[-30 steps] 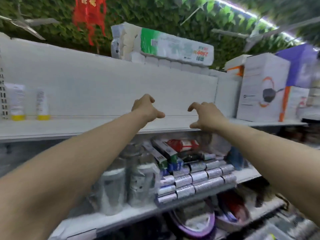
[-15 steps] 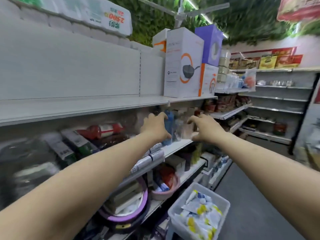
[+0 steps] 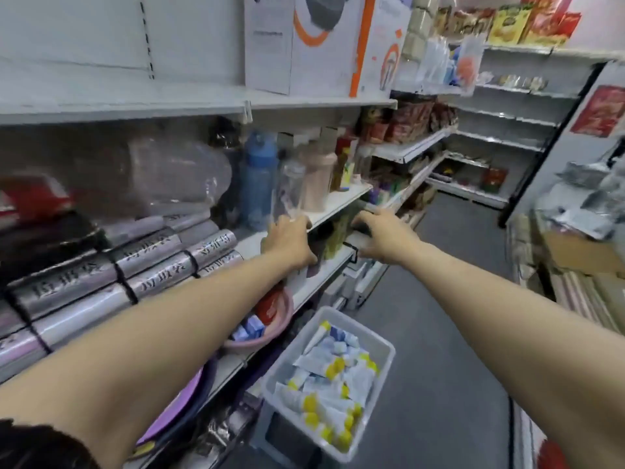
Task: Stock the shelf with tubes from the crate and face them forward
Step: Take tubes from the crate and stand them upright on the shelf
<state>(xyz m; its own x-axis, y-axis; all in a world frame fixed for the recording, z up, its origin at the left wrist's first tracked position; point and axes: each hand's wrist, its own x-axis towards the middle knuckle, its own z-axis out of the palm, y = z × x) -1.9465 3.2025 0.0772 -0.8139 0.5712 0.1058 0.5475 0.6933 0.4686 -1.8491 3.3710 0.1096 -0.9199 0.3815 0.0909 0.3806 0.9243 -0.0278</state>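
**Crate still full as both hands reach along the aisle shelf**

A person stands at a shop aisle, both bare arms stretched forward toward the shelving on the left. At the far left, foil-wrapped rolls (image 3: pixel 142 269) lie banded together at the front edge of the middle shelf (image 3: pixel 341 203), with a blue bottle (image 3: pixel 258 179) and other upright bottles farther along the same board. The left hand (image 3: pixel 287 242) hovers at that shelf's front edge, palm down, its fingers (image 3: pixel 301 221) loosely curled and holding nothing. Just to its right, the right hand (image 3: pixel 382 236) reaches past the shelf's right corner, toward the goods on the board below; its fingers are bent forward and appear empty, though blur leaves it unclear whether the tips touch anything.

Below and between the two forearms, the clear plastic crate (image 3: pixel 385 350) sits on the dark floor (image 3: pixel 439 333), close against the foot of the shelving. The tubes (image 3: pixel 333 370), white and pale blue with yellow caps, lie heaped inside it in no order, filling it close to the rim.

Judged from this view, the stocking has hardly begun: no matching tube is visible on any shelf, and neither hand carries one. A long bare shelf (image 3: pixel 152 103) runs above the rolls, beside a large appliance box (image 3: pixel 311 42), and looks the likeliest destination. What remains is nearly everything, from lifting the tubes out of the crate and standing them on a shelf to turning their labels outward.
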